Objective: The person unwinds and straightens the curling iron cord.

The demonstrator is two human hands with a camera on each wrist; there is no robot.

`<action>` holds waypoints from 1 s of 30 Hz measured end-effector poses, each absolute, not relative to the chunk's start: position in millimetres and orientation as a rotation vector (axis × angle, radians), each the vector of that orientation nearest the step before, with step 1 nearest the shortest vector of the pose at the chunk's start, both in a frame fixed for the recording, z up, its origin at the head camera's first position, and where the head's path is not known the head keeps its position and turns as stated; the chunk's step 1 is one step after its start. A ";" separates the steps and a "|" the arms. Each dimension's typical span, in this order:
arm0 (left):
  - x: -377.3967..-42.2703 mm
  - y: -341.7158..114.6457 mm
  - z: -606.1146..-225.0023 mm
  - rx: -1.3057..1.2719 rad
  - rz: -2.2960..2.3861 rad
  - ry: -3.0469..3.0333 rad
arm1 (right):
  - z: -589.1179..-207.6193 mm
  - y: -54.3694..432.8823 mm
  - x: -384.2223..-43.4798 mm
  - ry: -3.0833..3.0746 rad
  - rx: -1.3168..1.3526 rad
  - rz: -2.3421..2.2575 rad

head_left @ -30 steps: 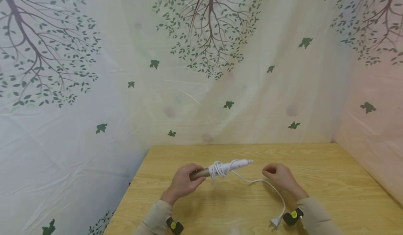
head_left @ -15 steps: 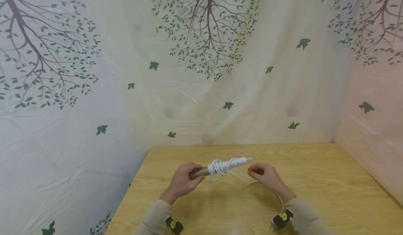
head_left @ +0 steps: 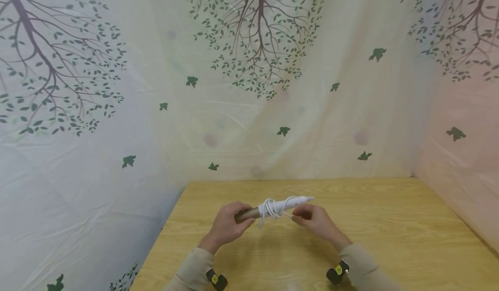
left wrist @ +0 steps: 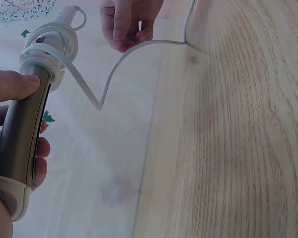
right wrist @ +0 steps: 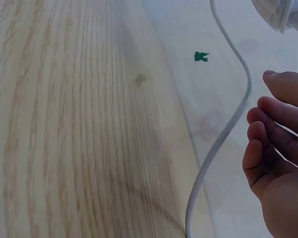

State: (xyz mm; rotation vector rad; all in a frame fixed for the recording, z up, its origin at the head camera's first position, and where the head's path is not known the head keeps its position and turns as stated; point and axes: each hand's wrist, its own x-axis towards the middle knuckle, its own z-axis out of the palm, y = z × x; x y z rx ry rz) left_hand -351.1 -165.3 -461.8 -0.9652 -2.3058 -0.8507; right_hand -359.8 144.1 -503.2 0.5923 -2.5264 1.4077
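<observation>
My left hand (head_left: 230,224) grips the bronze barrel of a hair curling iron (head_left: 288,204), holding it above the table with its white handle toward the right. In the left wrist view, the thumb lies along the barrel (left wrist: 22,134). White power cord (left wrist: 52,37) is looped several times around the handle, and a loose length hangs down to the table. Close to the handle's end is my right hand (head_left: 317,224), its fingers loosely bent. In the right wrist view the thumb stands apart from the fingers, and the cord (right wrist: 228,126) passes beside the fingertips. The plug is hidden.
A wooden table (head_left: 390,221) lies beneath both hands. Pale cloth (head_left: 241,143) printed with trees and leaves hangs behind it and at both sides. Each wrist wears a small black camera mount (head_left: 216,279).
My right hand has moved left, from well right of the curling iron to close by its handle end. The plug, visible earlier, is out of sight. The left hand keeps its hold.
</observation>
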 end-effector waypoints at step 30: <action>-348.5 -164.6 -460.8 -0.976 -0.888 -2.316 | -521.7 117.5 -366.4 -2.436 0.641 1.203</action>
